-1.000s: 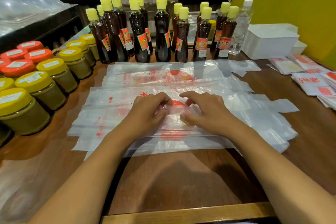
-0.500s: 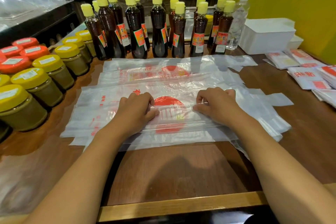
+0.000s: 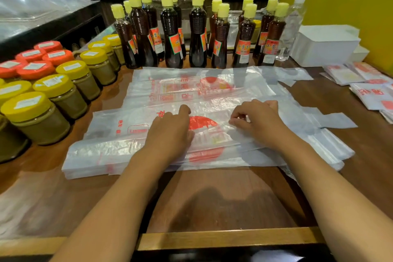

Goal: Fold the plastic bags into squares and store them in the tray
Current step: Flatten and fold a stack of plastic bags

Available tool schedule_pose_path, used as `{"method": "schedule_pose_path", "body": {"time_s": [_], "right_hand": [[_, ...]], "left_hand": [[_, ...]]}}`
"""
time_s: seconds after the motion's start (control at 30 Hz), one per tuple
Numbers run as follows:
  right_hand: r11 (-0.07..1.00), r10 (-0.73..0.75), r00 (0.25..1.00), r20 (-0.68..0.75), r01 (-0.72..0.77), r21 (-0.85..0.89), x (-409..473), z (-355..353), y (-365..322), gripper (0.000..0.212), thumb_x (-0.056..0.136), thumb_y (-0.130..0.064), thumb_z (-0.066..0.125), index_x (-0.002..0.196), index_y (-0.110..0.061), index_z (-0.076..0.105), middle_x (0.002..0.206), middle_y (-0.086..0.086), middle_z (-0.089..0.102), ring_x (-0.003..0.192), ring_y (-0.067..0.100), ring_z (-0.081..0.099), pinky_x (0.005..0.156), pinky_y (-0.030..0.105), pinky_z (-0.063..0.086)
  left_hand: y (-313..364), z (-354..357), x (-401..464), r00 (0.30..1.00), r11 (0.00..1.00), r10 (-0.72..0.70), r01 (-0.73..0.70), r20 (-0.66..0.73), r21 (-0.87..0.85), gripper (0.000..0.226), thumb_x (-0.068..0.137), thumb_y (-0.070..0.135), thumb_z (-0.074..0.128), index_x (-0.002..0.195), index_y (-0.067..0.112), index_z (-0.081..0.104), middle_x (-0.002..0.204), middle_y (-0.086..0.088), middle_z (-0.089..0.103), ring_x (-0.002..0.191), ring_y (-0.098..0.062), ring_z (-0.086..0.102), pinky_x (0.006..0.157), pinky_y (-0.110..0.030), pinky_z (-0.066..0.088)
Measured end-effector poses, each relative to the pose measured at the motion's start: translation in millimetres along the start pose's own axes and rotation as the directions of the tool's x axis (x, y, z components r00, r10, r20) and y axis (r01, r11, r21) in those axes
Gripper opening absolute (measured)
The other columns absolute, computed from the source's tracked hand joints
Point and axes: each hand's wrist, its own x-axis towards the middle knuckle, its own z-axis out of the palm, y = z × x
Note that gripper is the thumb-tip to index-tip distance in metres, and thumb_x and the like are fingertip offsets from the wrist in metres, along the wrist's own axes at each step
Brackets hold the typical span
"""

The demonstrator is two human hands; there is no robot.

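Pressing my left hand flat on the translucent red-printed plastic bag topping the stack near me on the brown wooden table, my right hand pinches its folded edge. White rectangular tray sits far right.

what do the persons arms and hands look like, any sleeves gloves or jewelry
Both forearms are bare right down to the bottom edge of the picture, with no sleeve in view. The left hand and the right hand wear no gloves. No watch, bracelet or ring shows on either one.
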Motion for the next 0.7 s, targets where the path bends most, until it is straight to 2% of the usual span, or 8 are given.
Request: {"method": "schedule_pose_path", "body": {"time_s": [0.17,0.33,0.43,0.53,0.63,0.7], "right_hand": [[0.992,-0.021,0.996,0.085,0.01,0.127,-0.5,5.5,0.6,0.016,0.098,-0.037,0.062,0.084,-0.031,0.066,0.084,-0.013,0.064,0.086,0.01,0.056,0.092,0.041,0.032],[0.992,-0.048,0.993,0.106,0.035,0.121,-4.6,6.9,0.6,0.02,0.095,-0.034,0.065,0.079,-0.023,0.066,0.083,-0.008,0.06,0.079,0.011,0.054,0.085,0.04,0.042],[0.997,-0.05,0.99,0.129,0.041,0.07,-5.7,8.3,-1.6,0.02,0.094,-0.036,0.066,0.079,-0.023,0.061,0.089,-0.005,0.055,0.084,0.017,0.052,0.082,0.04,0.04],[0.999,-0.033,0.99,0.14,0.028,0.039,-6.8,9.9,-0.5,0.019,0.094,-0.039,0.065,0.08,-0.028,0.058,0.095,-0.006,0.051,0.093,0.017,0.049,0.083,0.038,0.037],[1.0,-0.003,0.992,0.123,0.002,0.007,-12.5,9.9,2.4,0.014,0.094,-0.042,0.064,0.088,-0.031,0.059,0.107,-0.008,0.048,0.101,0.014,0.04,0.086,0.035,0.031],[1.0,0.016,0.991,0.129,-0.015,-0.011,-15.6,8.6,1.7,0.013,0.094,-0.042,0.064,0.093,-0.029,0.062,0.112,-0.006,0.049,0.106,0.016,0.041,0.087,0.035,0.03]], "left_hand": [[0.0,-1.0,-0.9,0.998,0.997,0.05,-0.047,0.04,-0.066,0.033,0.101,0.038,0.055,0.126,0.021,0.042,0.096,-0.004,0.067,0.084,-0.027,0.063,0.082,-0.046,0.055],[5.0,-2.7,-2.0,0.996,0.993,0.087,-0.089,0.032,0.076,0.028,0.103,0.038,0.048,0.123,0.019,0.047,0.102,-0.005,0.064,0.089,-0.025,0.058,0.086,-0.044,0.052],[5.5,5.1,-5.1,0.991,0.981,0.128,-0.131,0.028,0.144,0.025,0.105,0.037,0.041,0.123,0.02,0.048,0.113,-0.001,0.059,0.096,-0.021,0.053,0.087,-0.038,0.049],[-4.9,14.6,-9.9,0.988,0.965,0.153,-0.147,-0.01,0.217,0.029,0.107,0.037,0.031,0.128,0.021,0.045,0.121,-0.002,0.051,0.103,-0.024,0.046,0.09,-0.038,0.042],[-12.5,19.8,-10.1,0.989,0.969,0.135,-0.121,-0.053,0.215,0.029,0.106,0.035,0.031,0.127,0.022,0.046,0.126,-0.002,0.046,0.106,-0.025,0.042,0.094,-0.04,0.036],[-14.1,21.5,-7.9,0.989,0.974,0.131,-0.116,-0.065,0.192,0.027,0.106,0.035,0.032,0.124,0.022,0.047,0.124,-0.002,0.046,0.105,-0.024,0.041,0.092,-0.04,0.035]]}}
